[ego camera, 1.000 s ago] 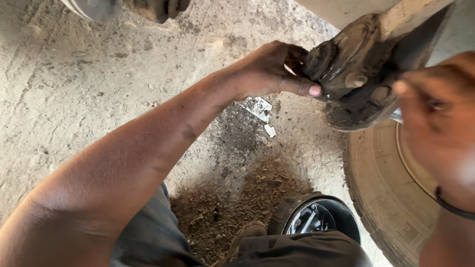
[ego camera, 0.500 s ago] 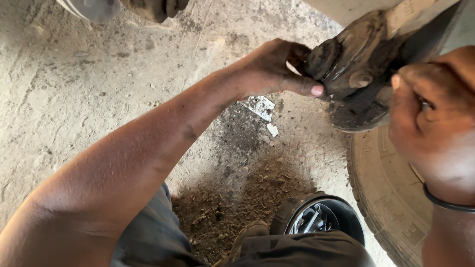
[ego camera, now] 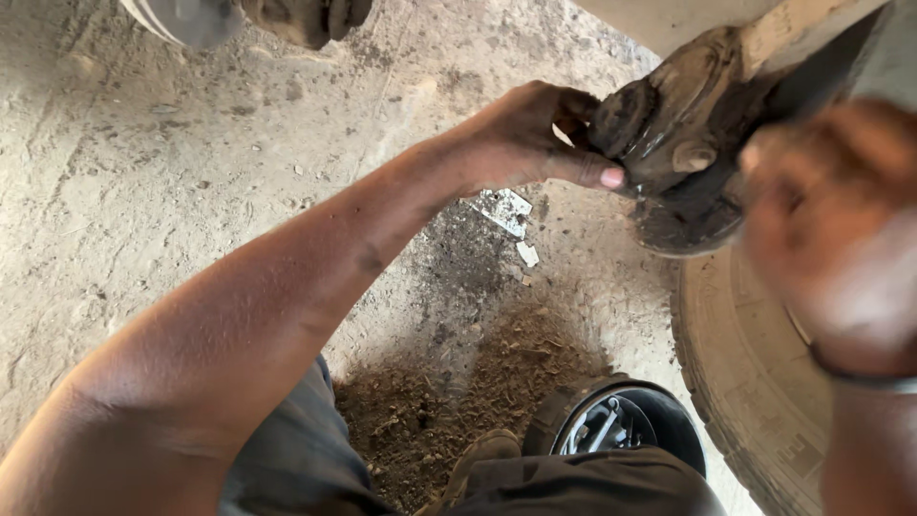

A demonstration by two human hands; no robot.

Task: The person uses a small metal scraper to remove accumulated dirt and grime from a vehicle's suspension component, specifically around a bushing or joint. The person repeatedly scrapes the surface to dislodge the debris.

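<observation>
- Greasy dark metal joint part (ego camera: 673, 158), rounded with a bolt head on its face, hangs under a pale body panel at the top of the view, directly above the worn tyre (ego camera: 745, 382).
- Left hand (ego camera: 525, 143) is closed on the joint part's left edge; thumb lies along the lower rim, fingers curl over the top.
- Right hand (ego camera: 831, 229) sits just right of the joint part, in front of it; motion-blurred, so cannot tell how far open it is or whether it grips anything. Dark band on its wrist.
- Below-left of the joint part: torn silver foil scrap (ego camera: 503, 208) on the dusty concrete floor (ego camera: 143, 191), then a brown sawdust patch (ego camera: 478, 382).
- Black round container (ego camera: 621, 425) with metal bits inside sits just left of the tyre.
</observation>
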